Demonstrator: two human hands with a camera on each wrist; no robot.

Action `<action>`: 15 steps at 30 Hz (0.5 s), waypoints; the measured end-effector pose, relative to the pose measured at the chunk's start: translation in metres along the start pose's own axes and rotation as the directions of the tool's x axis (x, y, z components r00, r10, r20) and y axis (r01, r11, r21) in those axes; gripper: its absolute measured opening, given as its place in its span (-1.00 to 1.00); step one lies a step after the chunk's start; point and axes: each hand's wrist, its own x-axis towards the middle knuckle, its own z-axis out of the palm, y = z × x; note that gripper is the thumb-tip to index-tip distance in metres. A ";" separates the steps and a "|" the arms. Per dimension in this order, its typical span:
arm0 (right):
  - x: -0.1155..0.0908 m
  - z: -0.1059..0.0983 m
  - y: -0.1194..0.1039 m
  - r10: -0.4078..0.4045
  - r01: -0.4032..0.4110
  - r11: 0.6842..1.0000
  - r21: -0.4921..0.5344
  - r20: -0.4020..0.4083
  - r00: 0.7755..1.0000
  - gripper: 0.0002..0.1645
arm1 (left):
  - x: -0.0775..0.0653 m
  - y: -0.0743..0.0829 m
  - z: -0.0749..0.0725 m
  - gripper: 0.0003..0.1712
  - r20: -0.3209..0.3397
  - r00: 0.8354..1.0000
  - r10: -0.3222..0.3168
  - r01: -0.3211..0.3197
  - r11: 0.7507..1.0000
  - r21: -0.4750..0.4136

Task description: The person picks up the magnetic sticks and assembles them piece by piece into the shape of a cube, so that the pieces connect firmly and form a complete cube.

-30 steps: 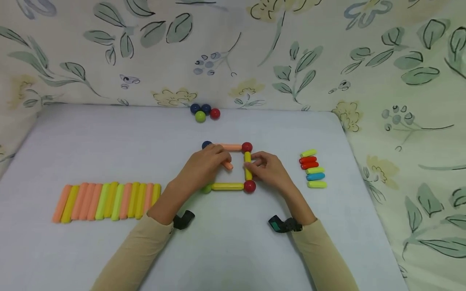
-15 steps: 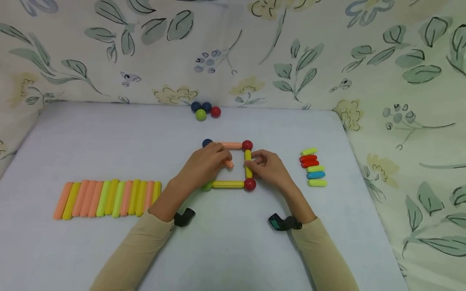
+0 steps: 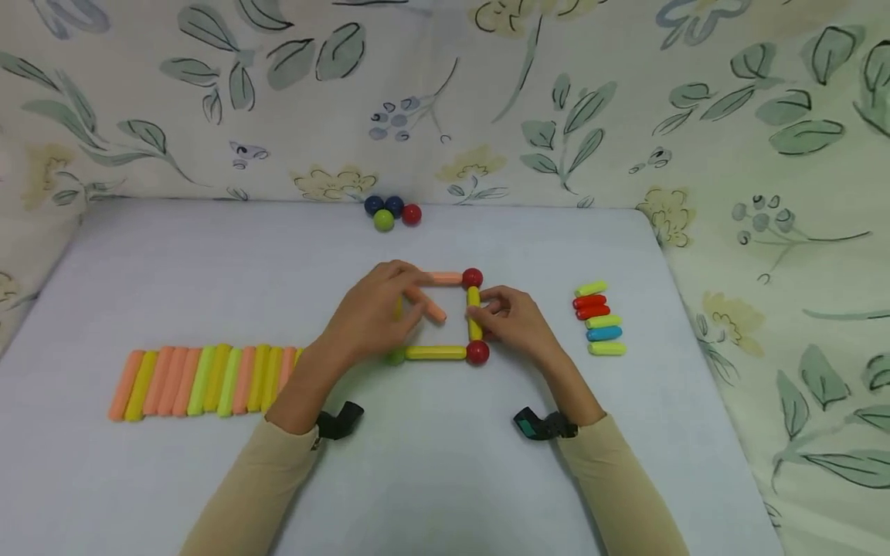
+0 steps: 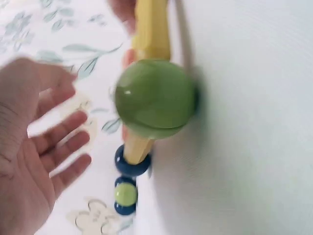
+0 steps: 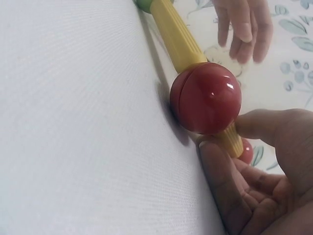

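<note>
A square of sticks and balls lies on the white table. My right hand [image 3: 516, 320] pinches its right yellow stick [image 3: 473, 296] between thumb and fingers, just behind the front red ball [image 5: 209, 99]. My left hand [image 3: 368, 315] hovers over the square's left side with fingers spread, holding nothing; the left wrist view has it apart from the green ball [image 4: 155, 99]. An orange stick [image 3: 429, 306] slants inside the square, its far end under the left fingers. Another orange stick [image 3: 445, 278] forms the back side. The back-left blue ball [image 4: 132, 167] is hidden in the head view.
A row of orange, yellow and green sticks [image 3: 195, 381] lies at the left, partly behind the left forearm. Short coloured sticks [image 3: 603, 333] are stacked at the right. Several loose balls [image 3: 384, 220] sit at the table's back edge, before a floral cloth [image 3: 445, 100].
My left hand has let go of the slanted orange stick and moved slightly left and back, its fingers opening. The right hand keeps its pinch on the yellow stick.
</note>
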 end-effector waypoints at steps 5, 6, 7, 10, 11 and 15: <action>0.001 0.001 -0.001 0.005 -0.005 1.000 0.001 -0.019 1.000 -0.45 | -0.008 -0.013 -0.013 -0.40 0.024 0.944 -0.330 0.330 0.936 -0.119; 0.001 0.001 -0.001 0.009 -0.009 1.000 0.000 -0.021 1.000 -0.45 | -0.010 -0.017 -0.014 -0.36 0.062 0.919 -0.388 0.393 0.908 -0.144; 0.001 0.000 -0.001 0.011 -0.011 1.000 0.001 -0.021 1.000 -0.45 | -0.011 -0.020 -0.015 -0.33 0.105 0.898 -0.427 0.440 0.882 -0.171; 0.001 -0.001 0.001 0.015 -0.015 1.000 -0.001 -0.014 1.000 -0.45 | -0.013 -0.030 -0.013 -0.30 0.245 0.854 -0.459 0.516 0.807 -0.286; 0.001 -0.001 0.002 0.015 -0.015 1.000 0.002 -0.012 1.000 -0.45 | -0.012 -0.032 -0.012 -0.31 0.274 0.848 -0.454 0.526 0.787 -0.323; 0.002 -0.001 0.004 0.007 -0.007 1.000 0.001 -0.009 1.000 -0.45 | -0.010 -0.037 -0.006 -0.39 0.324 0.845 -0.426 0.533 0.729 -0.429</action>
